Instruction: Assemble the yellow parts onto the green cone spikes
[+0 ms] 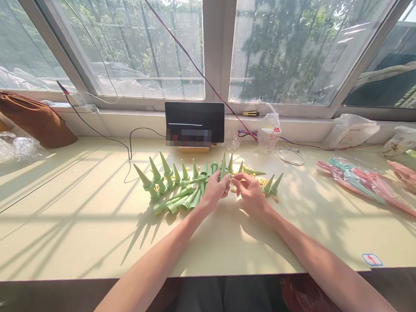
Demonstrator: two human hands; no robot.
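My left hand (215, 191) is closed around a green plastic cone-shaped spike (223, 164), which it keeps upright with the point up. Close beside it, my right hand (250, 192) has its fingertips pinched together near the spike's lower part; what they hold is too small to make out. Several green spikes stand point up to the left, such as the end spike (143, 176). More green spikes (181, 203) lie in a pile by my left wrist. Small yellow pieces (263, 181) are scattered behind my right hand, and two spikes (272, 185) stand to its right.
A dark tablet (195, 121) leans by the window. A plastic bag (270, 131) and a coiled cable (290, 156) sit behind on the right. Pink and green plastic tools (364, 179) lie at the right, near another person's hand (410, 177). A brown bag (35, 120) is far left.
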